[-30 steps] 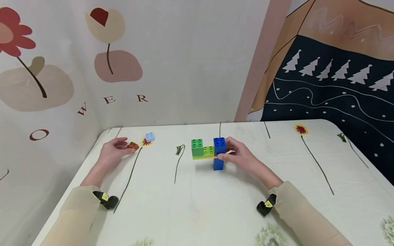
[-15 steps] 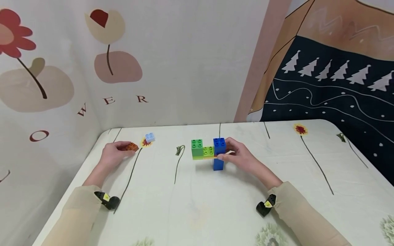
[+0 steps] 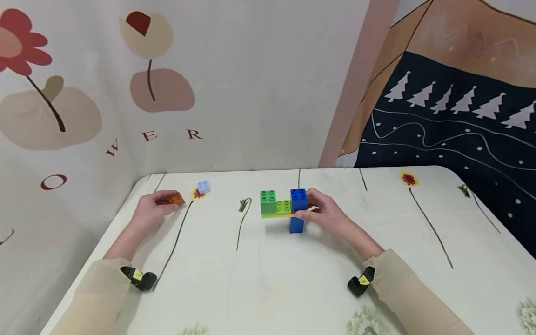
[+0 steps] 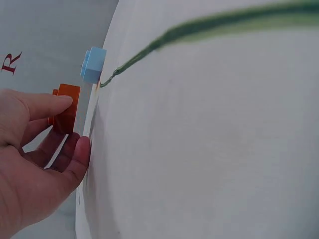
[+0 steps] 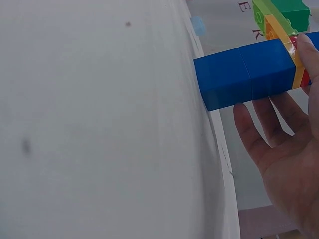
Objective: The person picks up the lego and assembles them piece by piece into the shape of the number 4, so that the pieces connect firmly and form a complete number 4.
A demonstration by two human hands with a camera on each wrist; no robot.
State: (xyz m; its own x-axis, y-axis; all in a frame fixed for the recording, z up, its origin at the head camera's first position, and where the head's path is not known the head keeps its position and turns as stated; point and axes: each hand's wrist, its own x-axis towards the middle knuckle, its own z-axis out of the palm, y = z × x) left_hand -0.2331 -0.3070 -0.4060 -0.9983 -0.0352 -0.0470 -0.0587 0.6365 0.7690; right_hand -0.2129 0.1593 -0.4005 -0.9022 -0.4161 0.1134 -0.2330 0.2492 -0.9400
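My left hand [image 3: 152, 209] pinches an orange building brick [image 3: 176, 198] at the far left of the table, thumb on its near side. In the left wrist view the studs of the orange brick [image 4: 67, 108] face the palm side. With my right hand [image 3: 328, 211] I grip the upper part of a brick build [image 3: 298, 200] at mid-table. Its column has blue bricks [image 5: 244, 72] below, thin yellow and red layers, and blue on top. A lime-green piece [image 3: 283, 206] reaches out leftward, carrying a green brick [image 3: 268, 201] at its end.
A light blue brick [image 3: 203, 187] lies just beyond the orange one, near the back edge. The white tablecloth [image 3: 259, 279] has printed flowers and stems. A patterned fabric wall [image 3: 251, 93] rises behind the table. Black wrist cameras [image 3: 358, 286] sit at both cuffs.
My left fingers have closed further round the orange brick, which has shifted slightly to the left with the hand. My right hand and the brick build stay in place.
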